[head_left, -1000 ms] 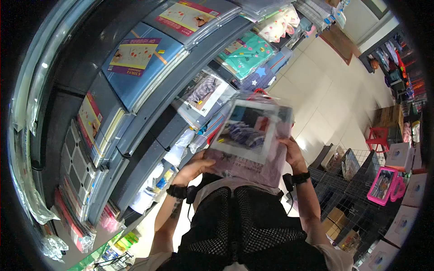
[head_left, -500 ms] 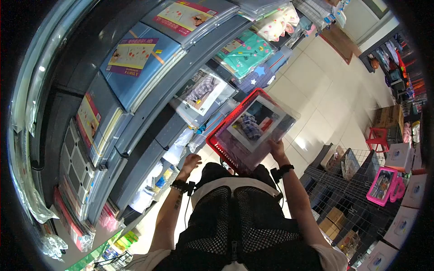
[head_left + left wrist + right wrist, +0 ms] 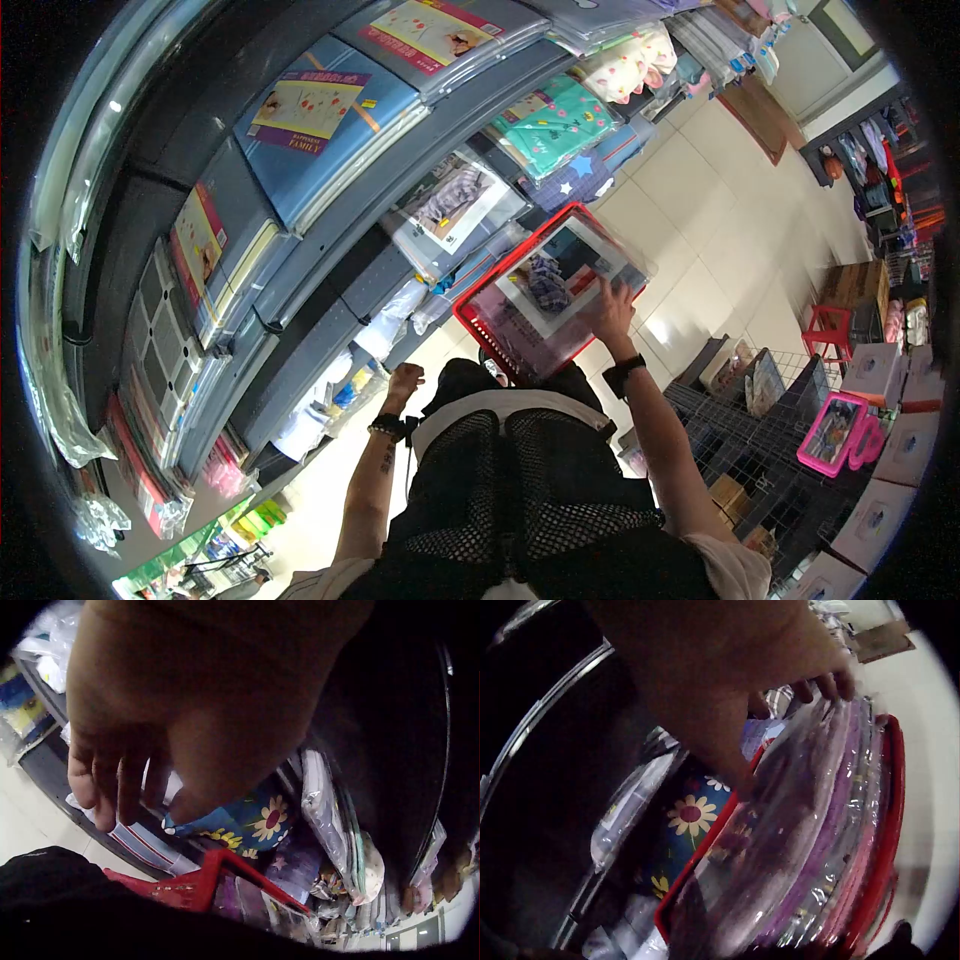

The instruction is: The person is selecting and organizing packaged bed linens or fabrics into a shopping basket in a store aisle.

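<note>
My right hand [image 3: 612,316] is the nearer one: it lies over the near right side of the clear-wrapped packet of purplish fabric [image 3: 512,335], which sits in the red plastic basket [image 3: 898,772]. From the torso, I see the packet ahead and slightly right, its long axis slanting from near left to far right, in line with the basket. My left hand [image 3: 405,380] is well apart, left of the basket and closer to the body, fingers loosely bent, holding nothing. The right fingers are relaxed and a little spread, apparently resting on the film without pinching it; how hard they press, I can't tell.

The packet looks flat and glossy, with a white-bordered picture card [image 3: 512,288] under the film. Beneath it I make out wrapped purple, grey and pink layers [image 3: 821,859].
</note>
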Available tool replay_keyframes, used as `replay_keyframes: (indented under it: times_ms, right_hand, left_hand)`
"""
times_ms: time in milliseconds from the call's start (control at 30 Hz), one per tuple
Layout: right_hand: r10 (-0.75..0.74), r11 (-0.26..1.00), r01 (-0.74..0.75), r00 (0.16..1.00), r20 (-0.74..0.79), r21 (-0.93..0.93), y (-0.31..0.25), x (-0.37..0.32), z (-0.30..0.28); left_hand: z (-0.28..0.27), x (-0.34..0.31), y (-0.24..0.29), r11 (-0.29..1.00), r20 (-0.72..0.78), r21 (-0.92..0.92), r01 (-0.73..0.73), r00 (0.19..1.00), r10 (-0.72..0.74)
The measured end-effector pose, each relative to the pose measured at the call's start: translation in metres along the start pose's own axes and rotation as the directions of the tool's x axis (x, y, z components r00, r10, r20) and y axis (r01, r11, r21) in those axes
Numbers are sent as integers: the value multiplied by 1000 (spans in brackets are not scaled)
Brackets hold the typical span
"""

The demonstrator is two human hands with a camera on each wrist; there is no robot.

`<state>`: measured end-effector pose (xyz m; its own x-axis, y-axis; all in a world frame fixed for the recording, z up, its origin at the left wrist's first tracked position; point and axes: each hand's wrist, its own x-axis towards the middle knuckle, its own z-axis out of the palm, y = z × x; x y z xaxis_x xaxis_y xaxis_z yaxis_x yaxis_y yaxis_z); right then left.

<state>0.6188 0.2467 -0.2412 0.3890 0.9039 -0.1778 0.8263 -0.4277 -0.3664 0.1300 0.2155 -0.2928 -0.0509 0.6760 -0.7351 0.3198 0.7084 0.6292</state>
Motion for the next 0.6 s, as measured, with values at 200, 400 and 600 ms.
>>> replay_keyframes:
  times_ms: [200, 400, 600]
  right_hand:
    - [-150, 920, 212, 967, 205, -329, -23, -7, 29]
    - [-157, 920, 215, 968, 193, -327, -5, -6, 51]
    - [-83, 931, 177, 955, 285, -320, -18, -1, 38]
  left_hand:
    - [-7, -11, -28, 989, -33, -13, -145, 989, 144]
    - [-14, -34, -48, 999, -68, 33, -1, 998, 4]
    - [-8, -19, -30, 996, -46, 85, -40, 998, 44]
